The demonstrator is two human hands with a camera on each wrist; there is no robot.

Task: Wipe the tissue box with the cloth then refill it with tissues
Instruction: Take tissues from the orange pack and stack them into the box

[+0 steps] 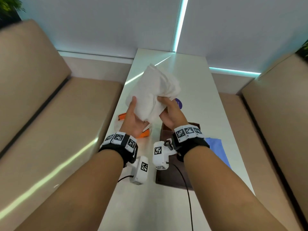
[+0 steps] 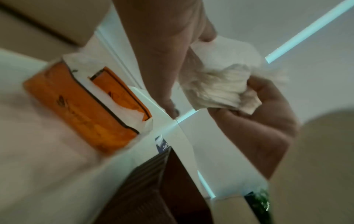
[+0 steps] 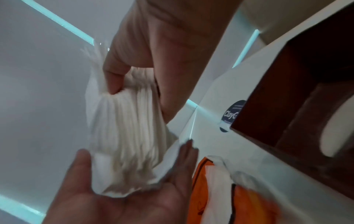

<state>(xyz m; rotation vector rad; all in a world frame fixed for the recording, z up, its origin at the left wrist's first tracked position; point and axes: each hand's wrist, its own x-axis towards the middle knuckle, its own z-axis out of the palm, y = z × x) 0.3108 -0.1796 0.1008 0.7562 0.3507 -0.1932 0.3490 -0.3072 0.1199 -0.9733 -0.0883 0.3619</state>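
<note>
A thick stack of white tissues (image 1: 153, 90) is held up above the white table (image 1: 205, 100). My left hand (image 1: 136, 110) cradles its lower end from the left, palm up and fingers straight, as the right wrist view shows. My right hand (image 1: 164, 105) pinches the stack's right side, thumb (image 3: 114, 75) pressed into the folds (image 3: 126, 136). Under my right wrist sits the dark brown tissue box (image 1: 168, 179), seen with its inside showing (image 3: 287, 91). The blue cloth (image 1: 216, 150) lies flat to the box's right.
A torn orange tissue pack (image 1: 143, 135) lies on the table under my left hand (image 2: 82, 104). A purple round sticker (image 1: 179, 104) sits past my right hand. Beige benches (image 1: 58, 114) flank the narrow table on both sides; window blinds close off the far end.
</note>
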